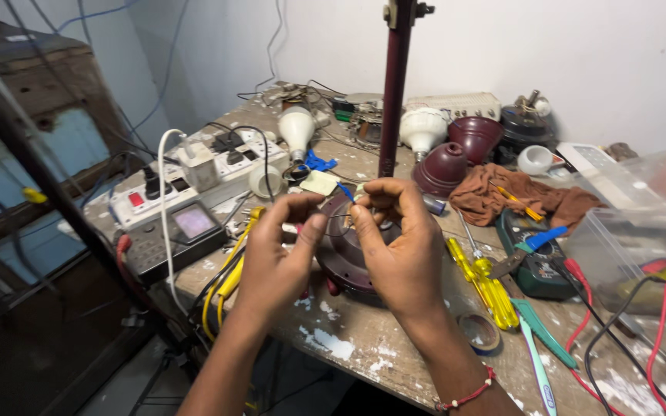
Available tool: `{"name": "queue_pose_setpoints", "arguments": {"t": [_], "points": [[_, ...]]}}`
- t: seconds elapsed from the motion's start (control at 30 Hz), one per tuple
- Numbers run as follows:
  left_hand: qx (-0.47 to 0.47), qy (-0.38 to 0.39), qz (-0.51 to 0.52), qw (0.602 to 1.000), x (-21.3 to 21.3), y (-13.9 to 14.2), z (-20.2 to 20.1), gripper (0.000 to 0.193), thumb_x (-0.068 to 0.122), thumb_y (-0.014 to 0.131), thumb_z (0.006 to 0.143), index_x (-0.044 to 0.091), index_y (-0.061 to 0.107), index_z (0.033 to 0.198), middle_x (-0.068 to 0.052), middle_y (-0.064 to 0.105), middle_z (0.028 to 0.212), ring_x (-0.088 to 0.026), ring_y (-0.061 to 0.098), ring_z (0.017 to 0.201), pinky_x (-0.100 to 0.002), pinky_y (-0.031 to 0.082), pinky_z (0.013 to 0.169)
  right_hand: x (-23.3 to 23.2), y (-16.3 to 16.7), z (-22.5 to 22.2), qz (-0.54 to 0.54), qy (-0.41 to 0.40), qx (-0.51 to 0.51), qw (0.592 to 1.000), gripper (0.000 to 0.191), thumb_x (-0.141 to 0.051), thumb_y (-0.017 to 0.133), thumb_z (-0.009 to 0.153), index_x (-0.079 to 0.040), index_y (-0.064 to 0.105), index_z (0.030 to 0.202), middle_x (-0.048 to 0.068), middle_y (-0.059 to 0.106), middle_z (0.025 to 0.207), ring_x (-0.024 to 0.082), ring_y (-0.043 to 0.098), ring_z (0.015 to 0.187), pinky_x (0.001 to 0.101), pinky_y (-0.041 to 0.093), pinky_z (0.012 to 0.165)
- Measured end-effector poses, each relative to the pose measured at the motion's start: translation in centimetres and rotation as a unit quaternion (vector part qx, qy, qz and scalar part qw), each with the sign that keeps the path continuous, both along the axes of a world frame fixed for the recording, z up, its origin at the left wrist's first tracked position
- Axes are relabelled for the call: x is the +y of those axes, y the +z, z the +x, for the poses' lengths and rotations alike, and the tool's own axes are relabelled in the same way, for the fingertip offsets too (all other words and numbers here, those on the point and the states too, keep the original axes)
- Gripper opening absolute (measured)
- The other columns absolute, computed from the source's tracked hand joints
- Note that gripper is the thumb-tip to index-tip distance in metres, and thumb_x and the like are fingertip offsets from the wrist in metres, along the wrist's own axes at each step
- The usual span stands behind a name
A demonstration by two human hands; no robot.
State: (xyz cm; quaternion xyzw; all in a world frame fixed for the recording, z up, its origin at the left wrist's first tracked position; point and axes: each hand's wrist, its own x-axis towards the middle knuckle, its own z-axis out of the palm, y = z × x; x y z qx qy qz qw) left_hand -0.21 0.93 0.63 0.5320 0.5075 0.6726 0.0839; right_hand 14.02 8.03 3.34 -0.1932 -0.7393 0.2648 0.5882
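A thin dark wire (338, 215) is pinched between the curled left hand (277, 254) and right hand (401, 245), over a round maroon fan motor (342, 254) at 6 o'clock.

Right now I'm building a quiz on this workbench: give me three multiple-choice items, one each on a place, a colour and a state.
1. Where do the yellow-handled screwdrivers lie?
A) right of the right hand
B) on the power strip
C) on the floor

2. What colour is the cloth?
A) blue
B) brown
C) white

3. How are the hands?
A) flat on the table
B) pinching a thin wire
C) apart, empty

Answers:
1 A: they lie beside the right hand.
2 B: it is rust-brown.
3 B: the left hand and right hand meet on the thin wire.
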Motion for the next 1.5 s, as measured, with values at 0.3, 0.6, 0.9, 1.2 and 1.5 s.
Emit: {"name": "queue_pose_setpoints", "arguments": {"t": [0.3, 0.6, 0.9, 1.2, 1.5], "points": [[-0.113, -0.016, -0.043, 0.992, 0.5, -2.6, 0.2, 0.027, 0.005, 0.072, 0.088, 0.003, 0.07, 0.115, -0.004, 0.072, 0.097, -0.008, 0.065, 0.082, -0.023, 0.055, 0.065, 0.0, 0.3, -0.4, 0.02, -0.031, -0.033, 0.999, 0.026, -0.006, 0.076, 0.089, -0.004, 0.065, 0.112, 0.003, 0.075, 0.091, 0.01, 0.069, 0.079, 0.0261, 0.057, 0.072], [-0.238, -0.13, 0.038, 0.962, 1.7, -4.1, -1.4, 0.031, -0.001, 0.072, 0.088, -0.002, 0.067, 0.119, -0.007, 0.072, 0.104, -0.009, 0.067, 0.094, -0.024, 0.055, 0.081, -0.5, 0.3, -1.8, 0.055, -0.081, -0.064, 0.993, 0.031, -0.008, 0.077, 0.084, -0.005, 0.066, 0.114, 0.004, 0.075, 0.091, 0.013, 0.068, 0.078, 0.0294, 0.055, 0.074], [-0.379, -0.155, 0.033, 0.912, 1.9, -3.9, -2.1, 0.031, 0.005, 0.075, 0.086, -0.001, 0.067, 0.115, -0.011, 0.077, 0.099, -0.01, 0.066, 0.078, -0.024, 0.053, 0.069, -1.3, 0.9, -2.5, 0.069, -0.095, -0.094, 0.989, 0.032, -0.002, 0.071, 0.079, -0.006, 0.068, 0.111, 0.003, 0.07, 0.084, 0.016, 0.061, 0.074, 0.0311, 0.051, 0.07], [-0.421, -0.149, 0.058, 0.893, 2.3, -4.0, -1.8, 0.027, 0.005, 0.075, 0.085, -0.004, 0.067, 0.11, -0.012, 0.078, 0.098, -0.009, 0.062, 0.07, -0.023, 0.051, 0.064, -1.3, 0.9, -2.5, 0.122, -0.086, -0.104, 0.983, 0.023, 0.0, 0.067, 0.078, -0.004, 0.068, 0.1, 0.008, 0.068, 0.09, 0.024, 0.064, 0.083, 0.0347, 0.049, 0.077], [-0.434, -0.115, 0.071, 0.891, 2.2, -3.8, -1.6, 0.028, 0.004, 0.075, 0.085, -0.005, 0.068, 0.11, -0.011, 0.075, 0.094, -0.01, 0.06, 0.068, -0.024, 0.05, 0.062, -1.0, 0.4, -2.6, 0.099, -0.07, -0.117, 0.986, 0.018, 0.001, 0.062, 0.073, -0.003, 0.059, 0.09, 0.008, 0.065, 0.091, 0.025, 0.062, 0.083, 0.0354, 0.048, 0.078]]}}
